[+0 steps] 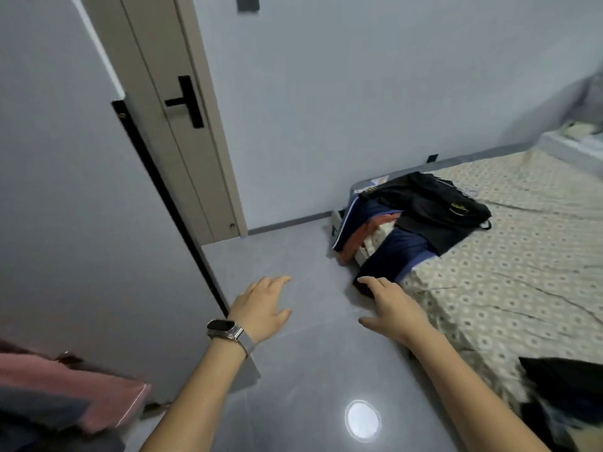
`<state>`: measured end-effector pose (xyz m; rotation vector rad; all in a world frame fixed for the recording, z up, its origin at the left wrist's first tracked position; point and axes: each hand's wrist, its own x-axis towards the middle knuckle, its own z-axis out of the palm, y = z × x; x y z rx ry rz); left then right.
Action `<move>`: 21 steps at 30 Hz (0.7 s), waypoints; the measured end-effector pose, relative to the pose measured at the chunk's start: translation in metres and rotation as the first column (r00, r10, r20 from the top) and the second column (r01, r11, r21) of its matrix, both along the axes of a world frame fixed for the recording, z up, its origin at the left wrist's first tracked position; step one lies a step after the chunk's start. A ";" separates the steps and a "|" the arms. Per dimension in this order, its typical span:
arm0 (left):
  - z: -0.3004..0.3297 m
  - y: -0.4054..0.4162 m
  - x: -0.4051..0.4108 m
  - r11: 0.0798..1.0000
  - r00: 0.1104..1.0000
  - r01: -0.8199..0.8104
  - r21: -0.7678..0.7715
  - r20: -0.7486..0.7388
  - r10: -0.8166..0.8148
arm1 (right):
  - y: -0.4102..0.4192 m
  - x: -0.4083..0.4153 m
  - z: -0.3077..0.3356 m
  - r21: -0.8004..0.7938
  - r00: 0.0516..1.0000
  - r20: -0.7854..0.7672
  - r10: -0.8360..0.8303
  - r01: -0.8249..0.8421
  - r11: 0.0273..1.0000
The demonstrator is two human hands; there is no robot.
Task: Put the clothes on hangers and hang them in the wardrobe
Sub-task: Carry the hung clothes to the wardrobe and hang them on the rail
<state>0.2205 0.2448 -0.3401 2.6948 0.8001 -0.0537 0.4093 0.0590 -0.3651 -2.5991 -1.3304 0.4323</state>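
Here both hands empty: left hand (261, 305), right hand (393, 303); clothes pile (414, 216) on bed (522, 272).

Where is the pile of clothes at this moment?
The clothes pile lies on the near corner of the bed, right of centre, just beyond the right hand.

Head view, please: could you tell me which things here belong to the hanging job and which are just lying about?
Part of the job:
- pile of clothes at the bed's corner
- wardrobe door
- pink garment, lower left
- left hand and right hand, both empty

Just lying about:
- patterned bed
- room door
- wristwatch
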 end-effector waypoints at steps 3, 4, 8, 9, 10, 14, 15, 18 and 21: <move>0.001 -0.036 0.049 0.995 0.995 0.095 0.006 -0.013 -0.095 | -0.055 0.033 -0.001 -0.025 0.993 -0.011 -0.116 0.116 0.993; 0.001 -0.050 0.066 0.992 0.992 0.126 0.006 -0.014 -0.126 | -0.074 0.044 -0.002 -0.029 0.988 -0.014 -0.152 0.151 0.988; -0.005 -0.103 0.129 0.971 0.971 0.240 -0.003 -0.011 -0.240 | -0.148 0.086 -0.003 -0.036 0.959 -0.033 -0.280 0.279 0.960; -0.006 -0.116 0.146 0.963 0.963 0.269 -0.002 -0.004 -0.269 | -0.166 0.095 -0.003 -0.039 0.950 -0.029 -0.310 0.309 0.950; -0.008 -0.130 0.162 0.955 0.955 0.296 -0.002 0.000 -0.296 | -0.185 0.104 -0.004 -0.041 0.941 -0.021 -0.337 0.336 0.941; -0.018 -0.191 0.222 0.906 0.906 0.423 -0.025 0.026 -0.423 | -0.261 0.134 -0.009 -0.065 0.897 0.004 -0.442 0.441 0.895; -0.023 -0.211 0.240 0.886 0.887 0.461 -0.039 0.031 -0.461 | -0.285 0.140 -0.009 -0.069 0.879 0.003 -0.476 0.475 0.877; -0.032 -0.247 0.271 0.846 0.850 0.527 -0.085 0.025 -0.527 | -0.333 0.147 -0.013 -0.097 0.829 -0.013 -0.559 0.555 0.826; -0.036 -0.286 0.302 0.784 0.788 0.613 -0.093 0.002 -0.616 | -0.382 0.150 -0.018 -0.113 0.752 -0.034 -0.658 0.651 0.750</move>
